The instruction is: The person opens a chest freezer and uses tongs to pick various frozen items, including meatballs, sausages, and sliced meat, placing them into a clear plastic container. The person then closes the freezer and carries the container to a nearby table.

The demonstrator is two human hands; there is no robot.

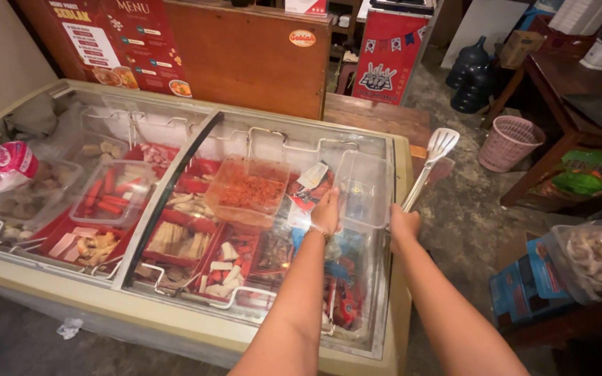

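Now my left hand (327,211) grips the empty clear tub (364,189) steady on the freezer lid (377,292), while my right hand (403,224) clamps the tongs (428,165), tips up, clear of the food.

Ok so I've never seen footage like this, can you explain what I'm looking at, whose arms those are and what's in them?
There is one picture, taken by a camera worn on a person's head, looking down, so the two bare arms are the wearer's own. They reach over a chest freezer with sliding glass lids. The left hand rests on the rim of an empty clear plastic container that sits on the glass. The right hand holds metal tongs, tips pointing away. Through the glass you see red trays of frozen snacks, and on top another clear tub of orange-red food. A pink basket stands on the floor beyond.
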